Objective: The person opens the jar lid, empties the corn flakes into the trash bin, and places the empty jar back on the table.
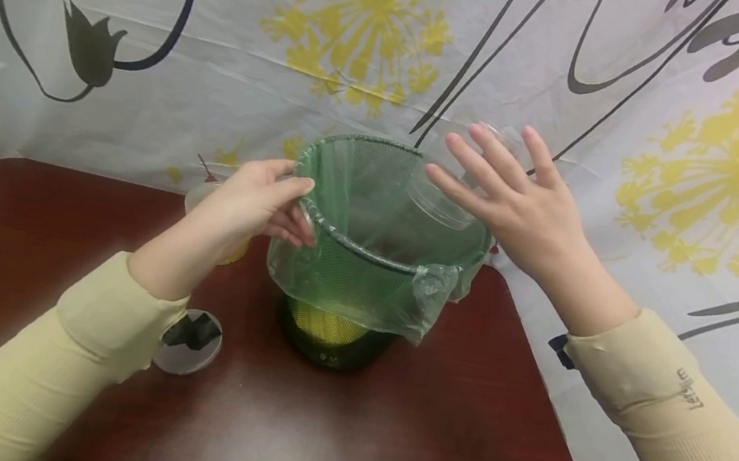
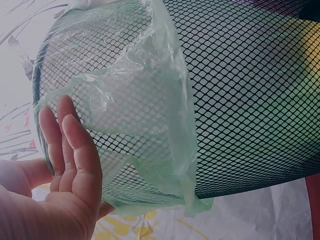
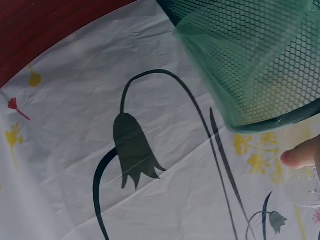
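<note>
A mesh wastebasket lined with a thin green plastic bag stands on the table. The bag is folded over the rim. My left hand pinches the rim on its left side, thumb at the top edge and fingers outside; the left wrist view shows those fingers along the bag. Above the right part of the opening, a clear plastic container is tilted. My right hand is in front of it with fingers spread and straight. Its thumb is hidden in the head view, and contact with the container cannot be made out.
On the dark red table, a clear round lid or dish with black pieces lies near my left forearm. Behind my left wrist, another clear container is partly hidden. A flower-patterned cloth hangs behind the table.
</note>
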A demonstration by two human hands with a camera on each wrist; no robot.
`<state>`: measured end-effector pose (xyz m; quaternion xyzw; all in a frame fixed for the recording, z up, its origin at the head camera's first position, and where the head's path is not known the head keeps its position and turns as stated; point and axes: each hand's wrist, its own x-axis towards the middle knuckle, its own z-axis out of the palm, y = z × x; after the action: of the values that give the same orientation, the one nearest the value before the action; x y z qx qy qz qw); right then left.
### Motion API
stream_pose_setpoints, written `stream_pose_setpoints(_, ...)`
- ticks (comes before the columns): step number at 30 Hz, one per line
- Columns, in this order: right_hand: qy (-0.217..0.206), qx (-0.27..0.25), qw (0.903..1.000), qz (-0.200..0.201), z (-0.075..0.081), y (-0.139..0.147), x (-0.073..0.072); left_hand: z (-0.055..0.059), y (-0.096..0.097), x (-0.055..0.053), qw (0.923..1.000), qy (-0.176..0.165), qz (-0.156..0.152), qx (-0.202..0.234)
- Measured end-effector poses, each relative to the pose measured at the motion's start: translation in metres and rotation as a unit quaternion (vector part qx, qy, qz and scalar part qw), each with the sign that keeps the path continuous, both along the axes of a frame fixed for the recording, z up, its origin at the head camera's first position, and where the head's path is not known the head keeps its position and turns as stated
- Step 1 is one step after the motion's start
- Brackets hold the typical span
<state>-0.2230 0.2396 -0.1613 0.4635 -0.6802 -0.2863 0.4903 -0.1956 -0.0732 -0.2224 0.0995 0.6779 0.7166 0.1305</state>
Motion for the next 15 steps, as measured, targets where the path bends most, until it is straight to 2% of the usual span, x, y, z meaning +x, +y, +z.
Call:
stream_pose_setpoints(8, 0.001, 0.001, 1.0, 0.004, 0.002, -0.003, 0.002, 0.001, 0.0, 0.0, 1.0, -0.002, 0.001, 0.002)
stream_pose_setpoints(15, -0.036, 0.015, 0.9987, -0.032, -0.002, 0.011, 0.0, 0.001, 0.0, 0.0, 1.0, -0.002, 0.001, -0.001)
